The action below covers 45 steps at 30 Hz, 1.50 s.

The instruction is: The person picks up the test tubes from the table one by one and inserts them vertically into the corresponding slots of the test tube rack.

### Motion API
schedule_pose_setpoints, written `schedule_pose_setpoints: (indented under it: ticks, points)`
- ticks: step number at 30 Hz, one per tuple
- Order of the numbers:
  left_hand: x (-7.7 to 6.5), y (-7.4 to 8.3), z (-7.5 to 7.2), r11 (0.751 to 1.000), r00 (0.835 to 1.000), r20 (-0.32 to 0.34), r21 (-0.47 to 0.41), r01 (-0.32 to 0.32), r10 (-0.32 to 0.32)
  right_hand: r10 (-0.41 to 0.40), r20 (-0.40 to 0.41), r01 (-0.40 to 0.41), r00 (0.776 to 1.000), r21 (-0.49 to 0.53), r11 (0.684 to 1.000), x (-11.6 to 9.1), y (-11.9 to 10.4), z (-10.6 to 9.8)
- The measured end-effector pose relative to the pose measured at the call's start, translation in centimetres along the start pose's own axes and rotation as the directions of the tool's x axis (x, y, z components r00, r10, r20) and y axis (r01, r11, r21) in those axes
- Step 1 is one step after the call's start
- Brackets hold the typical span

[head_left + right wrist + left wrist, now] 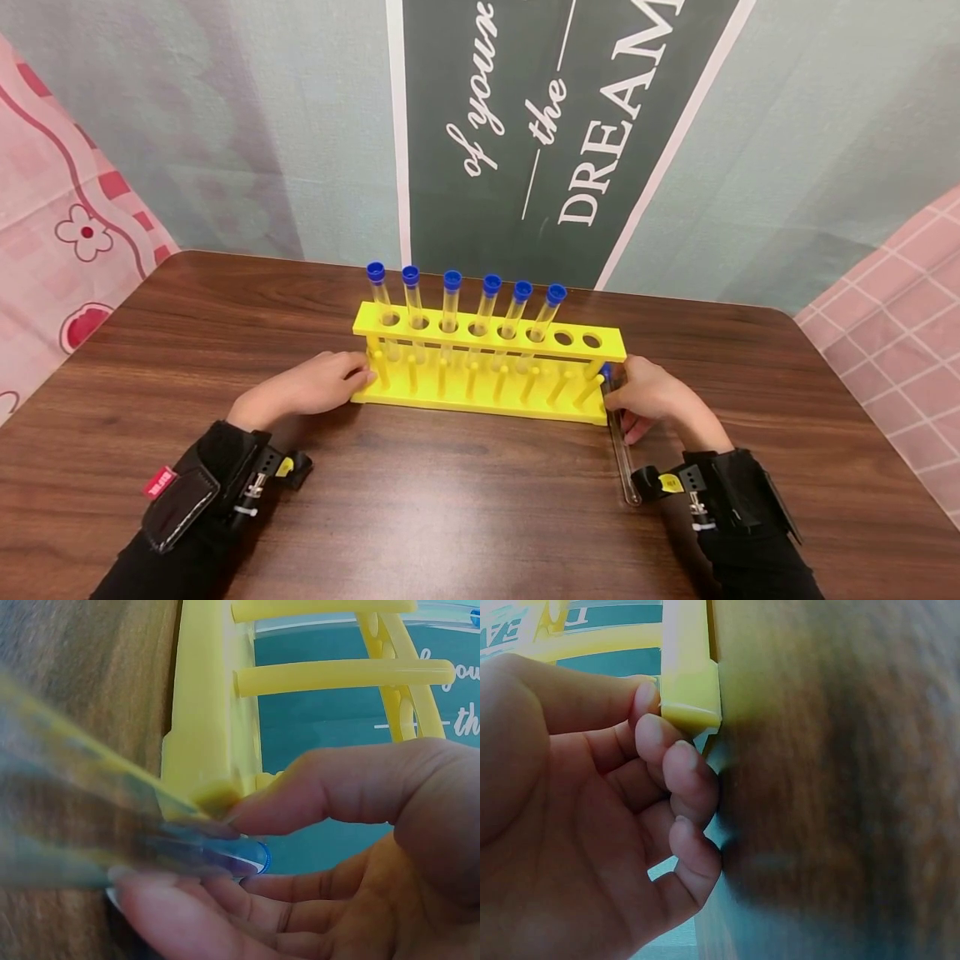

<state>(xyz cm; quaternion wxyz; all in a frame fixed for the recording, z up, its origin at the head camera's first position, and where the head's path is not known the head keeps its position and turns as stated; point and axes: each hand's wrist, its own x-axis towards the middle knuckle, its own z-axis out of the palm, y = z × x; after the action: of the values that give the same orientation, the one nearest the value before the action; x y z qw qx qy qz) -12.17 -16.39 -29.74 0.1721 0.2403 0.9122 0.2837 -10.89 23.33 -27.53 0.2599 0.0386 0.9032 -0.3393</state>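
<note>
A yellow test tube rack (480,403) stands across the middle of the table. Several clear test tubes with blue caps (491,286) lean in its holes; the two rightmost holes hold none. My left hand (318,385) grips the rack's left end, thumb in front and index finger behind; the left wrist view shows the fingertips right at the yellow base (692,712). At the other end, my right hand (652,396) holds a capped test tube (622,454) between thumb and fingers. The tube's rounded bottom points toward me, and the thumb tip (259,814) is at the rack's corner.
The brown wooden table (450,517) runs back to a hanging cloth with a dark lettered panel (525,150). Pink patterned cloth (82,233) hangs at the left, pink checked cloth (900,333) at the right. Short yellow pegs (471,382) stand along the rack's front.
</note>
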Motion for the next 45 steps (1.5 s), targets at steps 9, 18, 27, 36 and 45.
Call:
schedule_pose_setpoints:
  ticks: [9, 18, 27, 36, 45]
  points:
    - [0.1, 0.0, 0.0, 1.000, 1.000, -0.001, -0.001, -0.003, 0.003, -0.002, 0.006, 0.002, 1.000, 0.016, 1.000, -0.2, 0.0, 0.0]
    - [0.1, -0.1, 0.0, 1.000, 1.000, 0.001, 0.004, -0.010, 0.010, -0.014, 0.007, 0.014, 1.000, 0.026, 1.000, -0.1, 0.1, -0.1]
    - [0.0, 0.0, -0.1, 1.000, 1.000, 0.001, 0.001, -0.006, 0.006, -0.024, 0.015, 0.024, 1.000, 0.042, 0.999, -0.1, 0.1, -0.2]
    - [0.0, 0.2, 0.0, 1.000, 1.000, 0.000, 0.001, 0.009, -0.009, -0.037, 0.015, 0.037, 0.999, 0.042, 0.998, -0.4, 0.1, -0.6]
    - [0.0, 0.2, -0.1, 1.000, 1.000, 0.007, 0.001, 0.018, -0.018, -0.029, 0.034, 0.027, 0.999, 0.060, 0.998, -0.8, -0.1, -1.2]
